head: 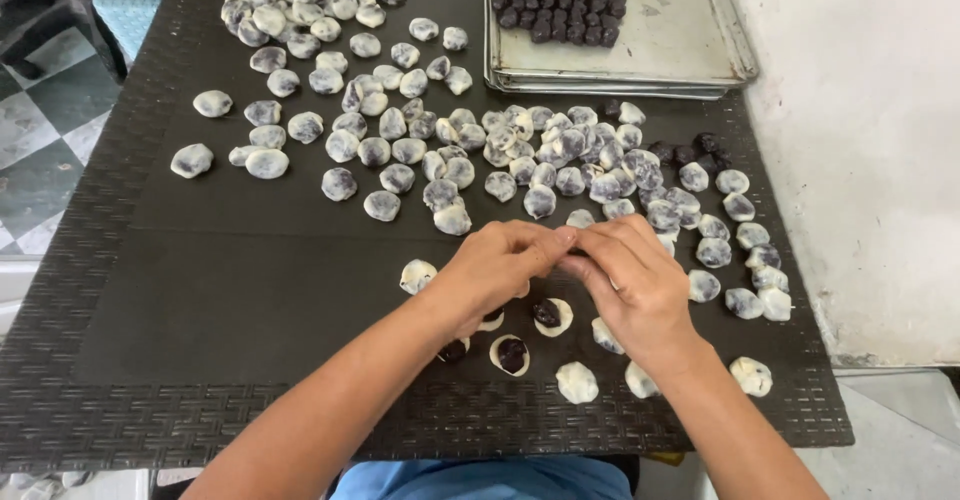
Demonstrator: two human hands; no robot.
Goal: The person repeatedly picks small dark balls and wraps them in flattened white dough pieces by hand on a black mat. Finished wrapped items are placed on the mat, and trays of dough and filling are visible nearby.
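Black woven matting covers the table point(150, 360), seen from the head camera looking down. The left hand point(495, 270) and the right hand point(640, 280) meet near the middle of the near half, fingertips pressed together and pinching a small piece point(572, 247) between them; it is mostly hidden, so what it is cannot be told for sure. Just near of the hands lie open dough rounds with dark filling point(512, 355) on top, beside a few plain white dough pieces point(577, 382). One closed white piece point(417, 276) sits just left of the left hand. Farther off, a wide scatter of closed dough balls point(400, 150), white with dark filling showing through, runs from the far left across to the right edge. At the far right a metal tray point(670, 45) holds rows of dark filling balls point(560, 0); a few more dark balls point(690, 150) lie on the mat just near of it. A white wall point(860, 160) rises to the right.
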